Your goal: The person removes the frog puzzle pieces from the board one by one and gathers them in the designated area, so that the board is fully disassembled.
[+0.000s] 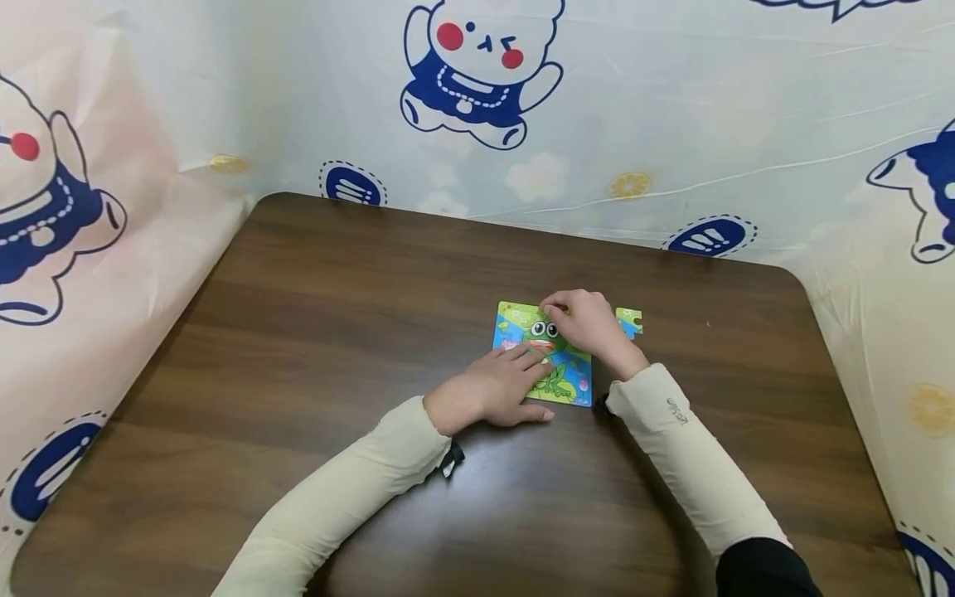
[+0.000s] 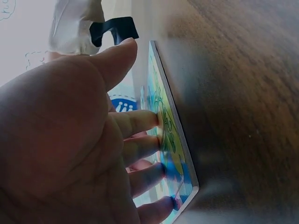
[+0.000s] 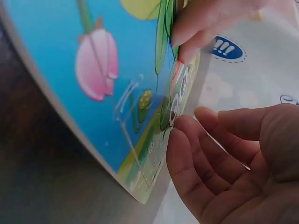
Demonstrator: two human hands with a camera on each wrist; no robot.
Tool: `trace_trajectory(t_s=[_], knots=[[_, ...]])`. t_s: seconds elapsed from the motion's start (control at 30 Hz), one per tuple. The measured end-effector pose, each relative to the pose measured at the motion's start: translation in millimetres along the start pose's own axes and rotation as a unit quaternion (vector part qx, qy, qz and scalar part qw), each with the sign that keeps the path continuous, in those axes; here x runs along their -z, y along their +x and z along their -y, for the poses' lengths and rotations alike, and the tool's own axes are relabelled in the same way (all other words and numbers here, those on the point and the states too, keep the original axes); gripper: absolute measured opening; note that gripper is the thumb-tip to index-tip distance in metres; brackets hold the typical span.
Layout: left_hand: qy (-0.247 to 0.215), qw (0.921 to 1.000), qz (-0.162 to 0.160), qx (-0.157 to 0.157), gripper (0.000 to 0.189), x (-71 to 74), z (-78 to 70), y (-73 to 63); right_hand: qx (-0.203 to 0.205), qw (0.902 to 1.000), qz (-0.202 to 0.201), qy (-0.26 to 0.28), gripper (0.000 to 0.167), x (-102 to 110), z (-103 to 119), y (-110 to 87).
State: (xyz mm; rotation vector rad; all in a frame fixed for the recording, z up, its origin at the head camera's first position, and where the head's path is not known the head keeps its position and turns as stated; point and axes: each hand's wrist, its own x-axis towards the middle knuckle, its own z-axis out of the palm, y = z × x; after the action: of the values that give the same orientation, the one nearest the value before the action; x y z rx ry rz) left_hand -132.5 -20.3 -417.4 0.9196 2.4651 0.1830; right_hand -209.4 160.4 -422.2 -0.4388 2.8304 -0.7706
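A square frog jigsaw puzzle (image 1: 579, 388) lies flat on the table, its rim visible in the left wrist view. My left hand (image 1: 501, 386) rests on its lower left part with fingers spread and straight. In the left wrist view, several fingertips (image 2: 161, 170) press on its surface and the thumb stands apart. My right hand (image 1: 589, 319) is over the upper part, beside the frog's eyes. Its bent fingers (image 3: 180, 154) touch the surface, and nothing shows between thumb and forefinger. A green-and-blue puzzle part (image 1: 630, 320) with a notched edge shows beyond that hand, partly hidden.
The dark wooden table (image 1: 336, 315) has rounded far corners. A pale printed cloth (image 1: 298, 91) with cartoon figures surrounds it on the far side and both flanks. Both forearms wear cream sleeves, with black straps at the wrists.
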Motion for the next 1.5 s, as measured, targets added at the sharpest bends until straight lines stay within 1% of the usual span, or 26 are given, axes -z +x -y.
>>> trace_trajectory(t_s=[0.2, 0.27, 0.47, 0.63, 0.83, 1.03, 1.33, 1.5], knots=[[0.005, 0.9999, -0.005, -0.009, 0.074, -3.3, -0.7, 0.9, -0.03, 0.9981, 0.035, 0.04, 0.027, 0.8, -6.6, 5.5], [0.004, 0.9999, -0.008, -0.012, 0.074, -4.0, -0.9, 1.5, -0.036, 0.9976, 0.036, 0.047, 0.027, 2.5, -7.5, 5.7], [-0.003, 0.9999, -0.01, -0.008, 0.074, -1.2, -0.1, 0.9, -0.03, 0.9978, 0.021, 0.055, 0.026, 6.9, -3.7, 7.7], [-0.005, 1.0, -0.008, -0.002, 0.074, 0.4, 0.1, 0.2, -0.028, 0.9979, 0.03, 0.05, 0.029, 3.0, -2.9, 8.2], [-0.006, 1.0, -0.008, -0.003, 0.074, 1.0, -0.7, -1.0, -0.031, 0.9985, 0.011, 0.043, 0.03, 0.0, -3.1, 6.6], [0.002, 0.9999, -0.013, -0.003, 0.075, 0.1, -0.4, -0.3, -0.028, 0.999, 0.02, 0.029, 0.031, 0.2, -2.9, 8.2], [0.007, 0.9999, -0.011, 0.001, 0.075, -0.4, 0.9, 0.5, -0.023, 0.9994, 0.025, 0.011, 0.032, 0.2, 0.5, 10.7], [0.008, 0.9999, -0.01, 0.0, 0.074, 0.1, 0.4, 0.5, -0.018, 0.9994, 0.029, 0.011, 0.028, -1.7, 2.9, 11.8]])
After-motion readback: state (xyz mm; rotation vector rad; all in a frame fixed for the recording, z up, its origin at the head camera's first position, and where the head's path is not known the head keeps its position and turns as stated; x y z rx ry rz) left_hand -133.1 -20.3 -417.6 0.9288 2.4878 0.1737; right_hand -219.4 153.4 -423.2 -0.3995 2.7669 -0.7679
